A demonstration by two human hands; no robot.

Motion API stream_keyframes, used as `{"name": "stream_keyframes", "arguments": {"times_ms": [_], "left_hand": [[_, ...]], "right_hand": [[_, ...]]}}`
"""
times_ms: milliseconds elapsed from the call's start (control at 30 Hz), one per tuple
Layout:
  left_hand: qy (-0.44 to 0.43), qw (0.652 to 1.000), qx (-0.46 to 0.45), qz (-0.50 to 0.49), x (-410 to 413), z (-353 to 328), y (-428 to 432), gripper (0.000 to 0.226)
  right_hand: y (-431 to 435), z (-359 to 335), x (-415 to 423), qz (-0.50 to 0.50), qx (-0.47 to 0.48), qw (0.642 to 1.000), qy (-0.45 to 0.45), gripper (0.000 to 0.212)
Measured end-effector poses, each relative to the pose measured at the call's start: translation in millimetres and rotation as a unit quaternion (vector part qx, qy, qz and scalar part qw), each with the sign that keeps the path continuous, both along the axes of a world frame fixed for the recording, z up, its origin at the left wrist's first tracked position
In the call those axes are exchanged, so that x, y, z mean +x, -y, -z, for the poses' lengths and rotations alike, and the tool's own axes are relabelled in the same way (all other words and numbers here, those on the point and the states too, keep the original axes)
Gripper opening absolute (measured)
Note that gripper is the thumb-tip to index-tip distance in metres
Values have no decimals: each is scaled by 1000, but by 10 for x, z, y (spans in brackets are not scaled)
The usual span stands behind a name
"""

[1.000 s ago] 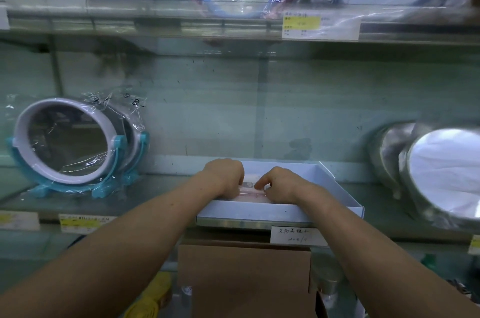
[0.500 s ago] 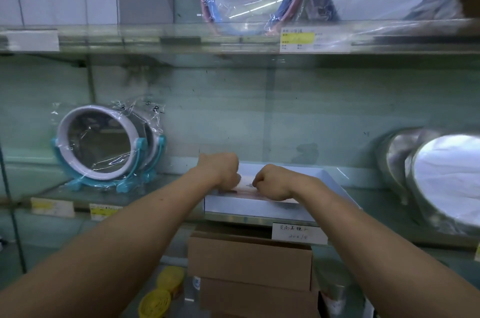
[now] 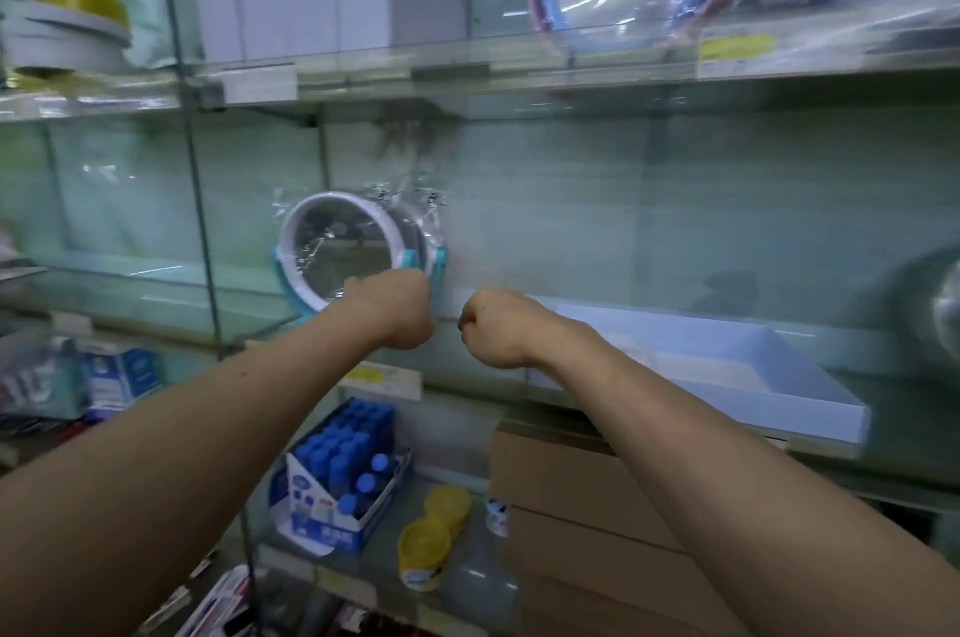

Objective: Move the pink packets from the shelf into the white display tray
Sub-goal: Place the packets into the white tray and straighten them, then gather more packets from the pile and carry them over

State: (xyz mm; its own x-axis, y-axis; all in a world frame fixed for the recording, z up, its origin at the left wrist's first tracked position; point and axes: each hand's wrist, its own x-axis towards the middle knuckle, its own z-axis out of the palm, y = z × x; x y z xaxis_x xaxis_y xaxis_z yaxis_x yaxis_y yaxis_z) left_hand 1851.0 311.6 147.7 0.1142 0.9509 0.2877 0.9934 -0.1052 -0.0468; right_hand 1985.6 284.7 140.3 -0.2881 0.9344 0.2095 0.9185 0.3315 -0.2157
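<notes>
The white display tray (image 3: 717, 415) sits on the glass shelf at the right, and its inside looks pale and blurred. I cannot make out any pink packet in it or on the shelf. My left hand (image 3: 396, 311) and my right hand (image 3: 493, 327) hover side by side just left of the tray, above the shelf's front edge. Both show their backs to me with the fingers curled into fists. Nothing shows in either fist.
A round mirror (image 3: 340, 246) in a teal stand, wrapped in plastic, stands right behind my left hand. Silver mirrors (image 3: 943, 309) are at the far right. Below are brown cardboard boxes (image 3: 571, 496), a box of blue bottles (image 3: 345, 470) and yellow containers (image 3: 434, 527).
Both hands have come out of the tray and moved left of it, fingers still curled. The view has swung left and down, so the tray now lies to the right.
</notes>
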Motion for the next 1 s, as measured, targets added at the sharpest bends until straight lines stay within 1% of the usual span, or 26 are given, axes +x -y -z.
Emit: {"name": "stream_keyframes", "arguments": {"times_ms": [100, 167, 233, 333, 433, 500, 600, 700, 800, 833, 933, 1000], "left_hand": [[3, 1000, 8, -27, -409, -16, 67, 34], [2, 999, 11, -51, -706, -14, 85, 34], [3, 998, 7, -66, -1012, 6, 82, 35], [-3, 997, 0, -80, -1481, 24, 61, 41], [-4, 996, -1, -93, -1948, 13, 11, 42], [-2, 995, -1, -95, -2251, 8, -32, 42], [-1, 995, -3, -96, -2671, 4, -91, 41], [-10, 995, 0, -96, -3035, 5, -179, 42], [-25, 994, 1, -106, -3375, 3, -262, 44], [-28, 994, 1, -110, -3490, 4, -291, 44], [-28, 993, -2, -117, -3829, 2, -394, 43], [-24, 992, -3, -125, -4029, 10, -465, 42]], "right_hand": [[-10, -30, -415, -28, -1, 1000, 1, 26], [3, -47, -708, -42, -1, 999, 1, 24], [1, -53, -1012, -50, 0, 999, 0, 26], [-46, -41, -1479, -55, -6, 998, -12, 19], [-60, -44, -1934, -61, -9, 998, -10, 28], [-72, -46, -2224, -64, -10, 998, -8, 30], [-154, -45, -2667, -61, -7, 998, -2, 19], [-236, -53, -3079, -54, -4, 998, -6, 17], [-299, -64, -3432, -48, -11, 999, -20, 10], [-338, -61, -3546, -44, -14, 999, -23, 11], [-443, -64, -3851, -39, -15, 999, -27, 26], [-510, -68, -4037, -45, -9, 999, -19, 30]]}}
